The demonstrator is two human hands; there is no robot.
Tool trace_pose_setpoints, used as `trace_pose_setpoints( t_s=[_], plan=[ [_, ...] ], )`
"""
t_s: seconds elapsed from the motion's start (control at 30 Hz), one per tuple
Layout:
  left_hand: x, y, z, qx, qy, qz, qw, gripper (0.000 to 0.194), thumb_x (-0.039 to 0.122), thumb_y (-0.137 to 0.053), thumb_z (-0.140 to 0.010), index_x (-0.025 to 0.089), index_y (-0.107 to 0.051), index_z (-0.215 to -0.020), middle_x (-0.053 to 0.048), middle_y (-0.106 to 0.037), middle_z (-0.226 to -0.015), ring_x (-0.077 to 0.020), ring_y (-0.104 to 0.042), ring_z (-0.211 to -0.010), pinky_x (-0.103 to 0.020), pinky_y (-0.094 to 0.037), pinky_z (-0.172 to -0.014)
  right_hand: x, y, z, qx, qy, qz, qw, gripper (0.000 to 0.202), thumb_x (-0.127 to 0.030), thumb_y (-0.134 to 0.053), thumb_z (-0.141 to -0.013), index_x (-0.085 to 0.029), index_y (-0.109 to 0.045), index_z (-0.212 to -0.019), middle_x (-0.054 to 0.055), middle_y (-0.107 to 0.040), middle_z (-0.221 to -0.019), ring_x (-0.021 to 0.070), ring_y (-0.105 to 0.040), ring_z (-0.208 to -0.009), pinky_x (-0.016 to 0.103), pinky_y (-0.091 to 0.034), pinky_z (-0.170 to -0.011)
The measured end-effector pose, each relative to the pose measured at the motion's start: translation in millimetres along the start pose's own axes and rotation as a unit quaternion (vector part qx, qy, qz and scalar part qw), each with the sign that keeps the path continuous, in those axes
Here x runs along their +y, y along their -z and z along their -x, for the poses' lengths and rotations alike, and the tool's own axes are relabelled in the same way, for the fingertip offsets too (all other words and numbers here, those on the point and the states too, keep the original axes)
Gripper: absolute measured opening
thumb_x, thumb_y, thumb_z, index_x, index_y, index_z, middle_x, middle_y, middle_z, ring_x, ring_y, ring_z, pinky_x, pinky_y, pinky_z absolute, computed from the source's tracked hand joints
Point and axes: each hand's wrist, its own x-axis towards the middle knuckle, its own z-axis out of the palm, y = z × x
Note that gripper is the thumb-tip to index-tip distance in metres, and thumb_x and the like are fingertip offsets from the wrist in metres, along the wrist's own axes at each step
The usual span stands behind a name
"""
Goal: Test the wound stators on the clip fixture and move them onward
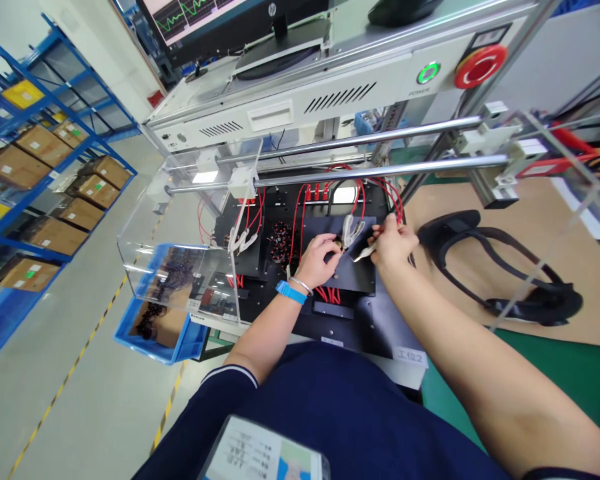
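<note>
My left hand (pixel 320 260) is closed, its fingertips pinching a small coil (pixel 339 244) that is mostly hidden, over a black test plate (pixel 315 230). Closed on a white-sleeved test clip (pixel 365 253), my right hand (pixel 393 244) works just to the right of it. The clip's jaws point left toward the coil; whether they touch it I cannot tell. Between the hands, more white-sleeved clips (pixel 351 231) hang on red wires (pixel 363 197) near the coil. A pile of small dark coils with copper-coloured wire (pixel 282 241) lies left of my left hand.
Metal rails (pixel 380 170) cross above the plate, with a clear acrylic cover (pixel 180 267) at left. A blue bin (pixel 130 327) of dark parts stands lower left. On the right, a black head strap (pixel 525 300) lies on brown board. A red stop button (pixel 481 67) is at upper right.
</note>
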Motion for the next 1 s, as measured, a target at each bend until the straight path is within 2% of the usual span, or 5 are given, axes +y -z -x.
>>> trace_pose_setpoints(
  t_s=[0.33, 0.47, 0.6, 0.77, 1.0],
  plan=[
    [10.1, 4.5, 11.5, 0.050, 0.040, -0.054, 0.997, 0.014, 0.021, -0.053, -0.088, 0.016, -0.061, -0.099, -0.014, -0.060, -0.125, -0.0215, -0.056, -0.122, -0.037, -0.043, -0.108, 4.2, -4.1, 4.9, 0.067, -0.060, -0.073, 0.993, 0.025, -0.034, -0.060, -0.081, -0.020, -0.039, -0.080, -0.004, -0.047, -0.069, 0.0096, -0.051, -0.060, 0.021, -0.046, -0.055],
    [19.5, 22.1, 42.5, 0.084, 0.201, -0.205, 0.954, 0.057, 0.035, -0.067, -0.079, 0.012, -0.050, -0.128, -0.022, -0.048, -0.140, -0.0337, -0.049, -0.130, -0.047, -0.044, -0.106, 1.6, 20.7, 17.8, 0.076, 0.158, 0.094, 0.980, 0.042, -0.036, -0.065, -0.077, -0.017, -0.048, -0.110, 0.013, -0.055, -0.110, 0.0236, -0.057, -0.106, 0.036, -0.048, -0.093],
    [18.9, 28.3, 59.3, -0.023, 0.348, -0.267, 0.899, 0.061, 0.046, -0.069, -0.076, 0.011, -0.053, -0.123, -0.022, -0.064, -0.117, -0.0351, -0.064, -0.108, -0.045, -0.053, -0.089, -19.6, 31.4, 43.4, -0.166, 0.463, 0.324, 0.808, 0.037, -0.035, -0.051, -0.087, -0.016, -0.056, -0.119, 0.017, -0.051, -0.128, 0.0287, -0.047, -0.123, 0.043, -0.039, -0.103],
    [13.1, 24.4, 50.2, -0.068, 0.357, -0.271, 0.891, 0.020, 0.035, -0.052, -0.089, 0.018, -0.063, -0.091, -0.013, -0.070, -0.093, -0.0286, -0.069, -0.091, -0.040, -0.054, -0.081, -40.2, -2.6, 62.7, -0.377, 0.504, 0.580, 0.518, 0.031, -0.012, -0.046, -0.083, -0.013, -0.068, -0.104, 0.016, -0.058, -0.125, 0.0314, -0.043, -0.124, 0.053, -0.027, -0.107],
    [2.3, 34.1, 56.7, -0.005, 0.401, -0.209, 0.892, 0.031, 0.034, -0.065, -0.079, 0.016, -0.062, -0.104, -0.016, -0.062, -0.114, -0.0285, -0.065, -0.103, -0.040, -0.053, -0.087, -49.9, -34.3, 79.8, -0.396, 0.423, 0.717, 0.389, 0.038, -0.008, -0.036, -0.089, -0.011, -0.073, -0.098, 0.019, -0.063, -0.110, 0.0327, -0.055, -0.105, 0.050, -0.037, -0.093]
  ],
)
